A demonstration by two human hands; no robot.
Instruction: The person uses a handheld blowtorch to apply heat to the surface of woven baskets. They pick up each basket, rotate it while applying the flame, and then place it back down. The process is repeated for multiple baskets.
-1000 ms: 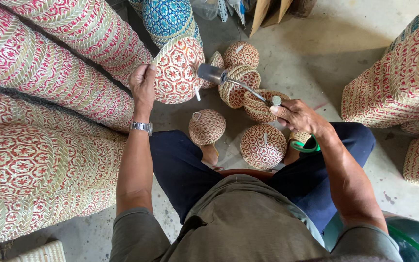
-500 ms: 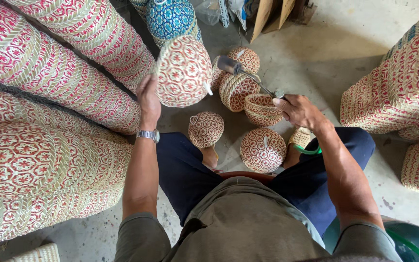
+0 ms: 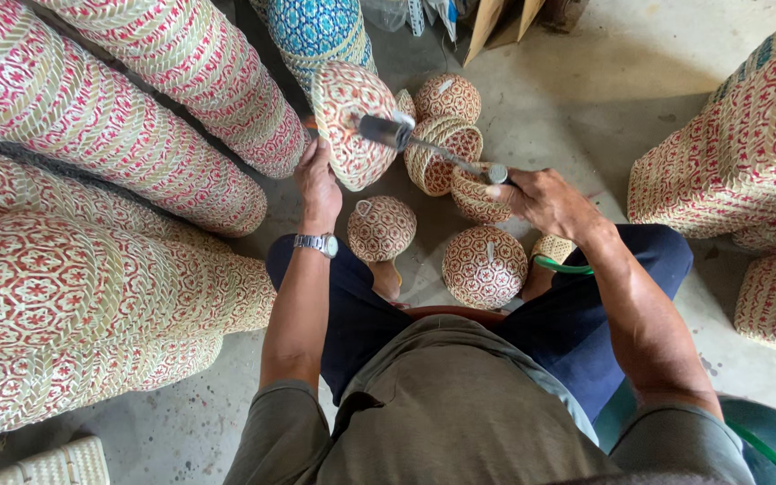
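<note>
My left hand (image 3: 318,182) grips the edge of a small round woven basket (image 3: 352,121) with a red pattern, tilted on its side. My right hand (image 3: 545,199) holds a metal hammer (image 3: 424,148) by the handle; its head (image 3: 383,130) rests against the basket's side. Just beyond the hammer lies an open woven basket (image 3: 437,154). Two round patterned lids (image 3: 381,228) (image 3: 485,266) lie on the floor by my knees.
Stacks of large red-patterned woven baskets (image 3: 92,135) fill the left side. A blue-patterned stack (image 3: 318,31) stands behind. More woven baskets (image 3: 729,171) stand at the right. Another small lid (image 3: 447,97) lies farther out. A green hose (image 3: 560,265) passes under my right arm.
The basket in my left hand has shifted right and tilted. The hammer has swung left, so its head now meets the basket.
</note>
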